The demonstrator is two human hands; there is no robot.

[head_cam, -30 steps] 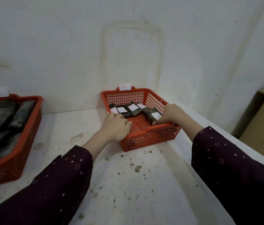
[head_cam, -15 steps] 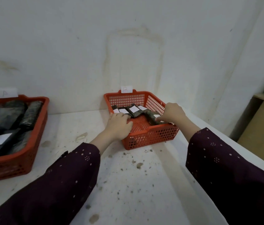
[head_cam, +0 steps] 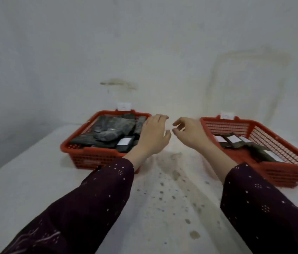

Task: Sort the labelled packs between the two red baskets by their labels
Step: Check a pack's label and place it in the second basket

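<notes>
Two red baskets stand on a white table against the wall. The left basket [head_cam: 89, 158] is heaped with several dark packs [head_cam: 111, 131], one showing a white label [head_cam: 123, 141]. The right basket [head_cam: 282, 173] holds a few dark packs with white labels [head_cam: 233, 140] along its floor. Each basket carries a small white tag on its back rim; the letters are too blurred to read. My left hand [head_cam: 152, 134] hovers over the left basket's right edge, fingers apart and empty. My right hand [head_cam: 190, 132] hangs between the baskets, fingers loosely curled, holding nothing.
The white table top [head_cam: 163, 208] between the baskets is stained with dark spots. A white wall [head_cam: 144, 52] stands close behind both baskets. The table's left edge [head_cam: 16, 162] drops off beside the left basket.
Both hands have left the right basket and moved left, empty, into the gap between the baskets. The view has swung left, bringing the left basket toward the centre.
</notes>
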